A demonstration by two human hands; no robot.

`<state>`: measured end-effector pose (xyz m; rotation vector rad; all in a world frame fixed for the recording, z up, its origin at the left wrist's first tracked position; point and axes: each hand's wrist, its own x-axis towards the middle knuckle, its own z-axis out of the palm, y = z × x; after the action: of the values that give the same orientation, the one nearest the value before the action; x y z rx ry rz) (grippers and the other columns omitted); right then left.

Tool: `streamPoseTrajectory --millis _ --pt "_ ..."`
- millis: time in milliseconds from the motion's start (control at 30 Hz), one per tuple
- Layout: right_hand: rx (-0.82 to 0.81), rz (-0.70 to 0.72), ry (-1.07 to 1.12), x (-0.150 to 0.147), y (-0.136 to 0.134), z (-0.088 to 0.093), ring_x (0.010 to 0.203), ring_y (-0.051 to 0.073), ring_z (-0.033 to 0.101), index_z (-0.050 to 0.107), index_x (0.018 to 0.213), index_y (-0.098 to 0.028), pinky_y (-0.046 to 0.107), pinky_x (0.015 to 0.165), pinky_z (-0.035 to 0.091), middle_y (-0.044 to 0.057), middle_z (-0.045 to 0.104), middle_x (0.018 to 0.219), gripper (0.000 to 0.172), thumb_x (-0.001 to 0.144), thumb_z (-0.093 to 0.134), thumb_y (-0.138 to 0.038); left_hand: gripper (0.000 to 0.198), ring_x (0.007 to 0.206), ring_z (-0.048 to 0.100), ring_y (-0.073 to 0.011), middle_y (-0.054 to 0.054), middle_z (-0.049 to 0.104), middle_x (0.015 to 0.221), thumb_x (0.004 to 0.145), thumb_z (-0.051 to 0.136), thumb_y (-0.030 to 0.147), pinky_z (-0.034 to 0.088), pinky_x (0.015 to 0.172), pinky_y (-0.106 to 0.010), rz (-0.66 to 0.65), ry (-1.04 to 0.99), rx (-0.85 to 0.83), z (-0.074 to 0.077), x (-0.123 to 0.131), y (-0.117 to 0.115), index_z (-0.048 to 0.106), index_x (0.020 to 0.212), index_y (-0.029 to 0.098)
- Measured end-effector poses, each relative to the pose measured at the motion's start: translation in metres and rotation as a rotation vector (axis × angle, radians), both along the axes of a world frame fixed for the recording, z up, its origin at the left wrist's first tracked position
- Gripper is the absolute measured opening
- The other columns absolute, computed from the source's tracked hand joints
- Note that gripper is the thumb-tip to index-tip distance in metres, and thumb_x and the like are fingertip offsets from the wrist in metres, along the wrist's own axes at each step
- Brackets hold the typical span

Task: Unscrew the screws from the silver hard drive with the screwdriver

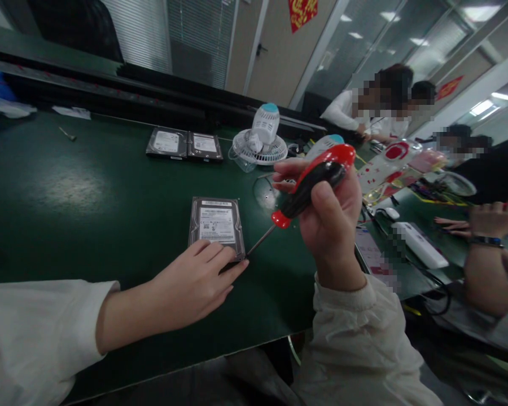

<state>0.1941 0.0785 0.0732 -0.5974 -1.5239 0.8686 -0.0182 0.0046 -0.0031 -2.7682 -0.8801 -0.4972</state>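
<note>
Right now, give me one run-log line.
left hand: on hard drive | right hand: gripping screwdriver | tip: by drive's near right corner | other drives: farther back

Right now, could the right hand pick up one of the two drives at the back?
Probably not as things stand: the right hand is wrapped around the screwdriver, whose tip is at a corner of the nearer drive.
</note>
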Motion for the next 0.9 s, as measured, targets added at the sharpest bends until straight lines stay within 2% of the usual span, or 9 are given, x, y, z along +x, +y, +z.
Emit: streamPoseTrajectory --millis 100,200,267,333,467,567,733,800,900 --pt "0.015 0.036 0.031 0.0011 0.0013 -0.0004 0.107 0.023 0.074 0.058 0.104 -0.033 0.043 0.091 0.065 -0.001 0.076 0.116 0.033 0.082 0.078 -0.047 0.04 0.095 0.062 -0.0274 -0.012 0.068 0.108 0.1 0.057 0.026 0.048 0.081 -0.041 0.004 0.002 0.002 0.0006 -0.0006 -0.001 0.069 0.137 0.017" --pt "-0.03 0.131 0.067 0.0034 0.0041 0.0007 0.121 0.025 0.071 0.059 0.117 -0.035 0.045 0.094 0.064 0.001 0.073 0.131 0.041 0.081 0.075 -0.044 0.041 0.095 0.062 -0.0276 -0.012 0.068 0.108 0.1 0.057 0.027 0.048 0.081 -0.042 -0.001 0.007 0.001 0.0012 -0.0007 -0.0014 0.069 0.137 0.017" --pt "-0.063 0.209 0.094 0.0049 0.0052 0.0017 0.126 0.026 0.068 0.061 0.126 -0.032 0.044 0.095 0.064 0.004 0.07 0.139 0.05 0.079 0.073 -0.042 0.041 0.095 0.062 -0.0275 -0.012 0.068 0.109 0.1 0.057 0.027 0.048 0.082 -0.042 -0.004 0.009 0.004 0.001 -0.0006 -0.0009 0.069 0.137 0.016" --pt "-0.068 0.248 0.104 0.0053 0.0051 0.0022 0.127 0.026 0.069 0.064 0.128 -0.028 0.042 0.095 0.064 0.005 0.07 0.14 0.051 0.079 0.07 -0.04 0.041 0.095 0.062 -0.0276 -0.012 0.068 0.109 0.1 0.057 0.028 0.047 0.082 -0.042 -0.004 0.007 0.007 0.0002 -0.0003 0.0 0.069 0.137 0.016" --pt "-0.019 0.106 0.02 0.0033 0.0019 0.0006 0.123 0.024 0.07 0.066 0.115 -0.031 0.045 0.104 0.06 0.002 0.073 0.133 0.03 0.086 0.073 -0.037 0.041 0.096 0.062 -0.028 -0.012 0.068 0.108 0.1 0.058 0.028 0.047 0.081 -0.042 -0.004 0.004 0.008 -0.0006 0.0002 0.0013 0.068 0.138 0.016" --pt "0.02 0.016 0.002 0.0027 0.0017 -0.0018 0.119 0.024 0.071 0.061 0.107 -0.033 0.047 0.108 0.057 0.001 0.072 0.132 0.031 0.083 0.079 -0.042 0.041 0.095 0.062 -0.0276 -0.012 0.068 0.107 0.1 0.058 0.027 0.048 0.081 -0.042 -0.004 0.006 0.008 0.0007 0.0002 0.0009 0.069 0.137 0.017" --pt "-0.047 0.175 0.071 0.0061 0.0056 -0.0007 0.122 0.026 0.07 0.065 0.116 -0.032 0.049 0.111 0.056 0.001 0.072 0.134 0.037 0.081 0.074 -0.043 0.04 0.094 0.062 -0.0273 -0.012 0.069 0.106 0.1 0.057 0.026 0.049 0.081 -0.041 -0.001 0.003 0.007 0.0019 0.0002 0.0 0.07 0.136 0.016" --pt "-0.073 0.179 0.064 0.0073 0.006 0.0007 0.126 0.027 0.069 0.068 0.117 -0.031 0.049 0.112 0.055 0.002 0.073 0.135 0.04 0.08 0.074 -0.043 0.04 0.094 0.062 -0.0275 -0.012 0.069 0.107 0.1 0.056 0.027 0.049 0.08 -0.042 -0.003 0.0 0.007 0.0015 0.0001 -0.0002 0.07 0.137 0.016" --pt "-0.023 0.124 0.015 0.0074 0.0054 -0.0002 0.126 0.027 0.069 0.068 0.117 -0.03 0.049 0.111 0.056 0.001 0.076 0.13 0.038 0.082 0.077 -0.041 0.04 0.095 0.062 -0.0278 -0.012 0.069 0.106 0.101 0.055 0.027 0.049 0.081 -0.042 -0.004 -0.006 0.006 0.0012 -0.0001 -0.0003 0.07 0.136 0.016"
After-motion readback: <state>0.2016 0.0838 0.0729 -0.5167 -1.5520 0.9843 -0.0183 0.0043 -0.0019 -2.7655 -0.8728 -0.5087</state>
